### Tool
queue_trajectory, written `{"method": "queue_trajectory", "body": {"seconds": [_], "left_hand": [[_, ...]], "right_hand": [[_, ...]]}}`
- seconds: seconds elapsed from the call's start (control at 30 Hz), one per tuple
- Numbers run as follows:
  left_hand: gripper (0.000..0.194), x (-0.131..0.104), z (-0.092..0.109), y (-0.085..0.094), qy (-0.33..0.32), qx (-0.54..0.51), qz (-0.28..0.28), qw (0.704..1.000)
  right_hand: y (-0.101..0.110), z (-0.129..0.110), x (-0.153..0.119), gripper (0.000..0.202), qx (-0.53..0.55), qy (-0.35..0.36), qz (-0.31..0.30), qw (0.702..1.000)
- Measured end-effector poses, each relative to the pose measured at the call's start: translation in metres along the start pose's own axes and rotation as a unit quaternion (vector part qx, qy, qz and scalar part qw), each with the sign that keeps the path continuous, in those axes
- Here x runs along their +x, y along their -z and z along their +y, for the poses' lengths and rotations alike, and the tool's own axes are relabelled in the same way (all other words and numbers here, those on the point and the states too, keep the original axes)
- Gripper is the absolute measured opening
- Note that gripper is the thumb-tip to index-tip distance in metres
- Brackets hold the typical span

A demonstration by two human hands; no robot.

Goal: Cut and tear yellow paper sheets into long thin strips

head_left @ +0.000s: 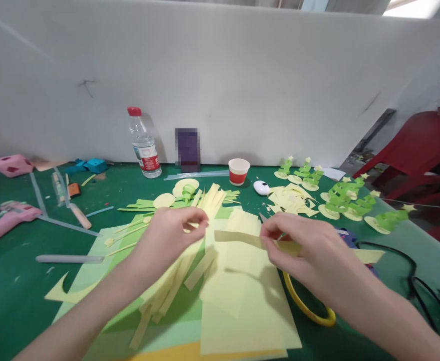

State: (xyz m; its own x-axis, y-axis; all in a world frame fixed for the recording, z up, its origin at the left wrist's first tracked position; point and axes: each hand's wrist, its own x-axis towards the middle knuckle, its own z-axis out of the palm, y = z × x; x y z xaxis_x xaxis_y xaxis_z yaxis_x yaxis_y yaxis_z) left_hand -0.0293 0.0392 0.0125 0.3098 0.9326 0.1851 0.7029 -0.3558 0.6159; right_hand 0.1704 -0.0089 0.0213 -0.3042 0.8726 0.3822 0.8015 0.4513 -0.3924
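My right hand [298, 240] pinches a pale yellow paper strip [238, 238] between thumb and fingertips. The strip runs out on both sides of that hand, above stacked pale yellow sheets [250, 311]. My left hand [177, 228] is closed in a pinch just beyond the strip's left end; whether anything tiny is in it I cannot tell. Below and beside it lies a loose bundle of cut yellow strips [180, 273]. Partly hidden under my right hand are scissors with a yellow handle [313, 316].
Green paper trees with stars [351, 195] stand at right, near paper scraps [291, 198] and a black cable [396, 248]. A bottle [145, 150], phone [188, 150] and paper cup [238, 171] line the back. At left lie a pink glue gun [13, 220] and glue sticks [69, 258].
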Motion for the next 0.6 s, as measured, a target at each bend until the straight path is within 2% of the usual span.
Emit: {"method": "queue_trajectory", "body": {"seconds": [0.13, 0.27, 0.37, 0.6], "left_hand": [[0.017, 0.003, -0.003, 0.001, 0.007, -0.028, 0.023, 0.999], [0.015, -0.01, 0.011, -0.012, -0.056, -0.136, -0.033, 0.989], [0.008, -0.021, 0.021, -0.019, -0.087, -0.141, -0.059, 0.984], [0.012, -0.029, 0.02, -0.025, -0.182, -0.077, 0.006, 0.98]], "right_hand": [[0.007, 0.002, 0.002, 0.015, 0.006, -0.002, 0.004, 1.0], [0.002, -0.003, 0.001, 0.015, 0.031, -0.013, -0.031, 0.999], [-0.003, -0.007, -0.003, 0.015, 0.036, -0.015, -0.037, 0.999], [-0.01, -0.01, -0.009, 0.016, 0.062, -0.013, -0.056, 0.996]]}}
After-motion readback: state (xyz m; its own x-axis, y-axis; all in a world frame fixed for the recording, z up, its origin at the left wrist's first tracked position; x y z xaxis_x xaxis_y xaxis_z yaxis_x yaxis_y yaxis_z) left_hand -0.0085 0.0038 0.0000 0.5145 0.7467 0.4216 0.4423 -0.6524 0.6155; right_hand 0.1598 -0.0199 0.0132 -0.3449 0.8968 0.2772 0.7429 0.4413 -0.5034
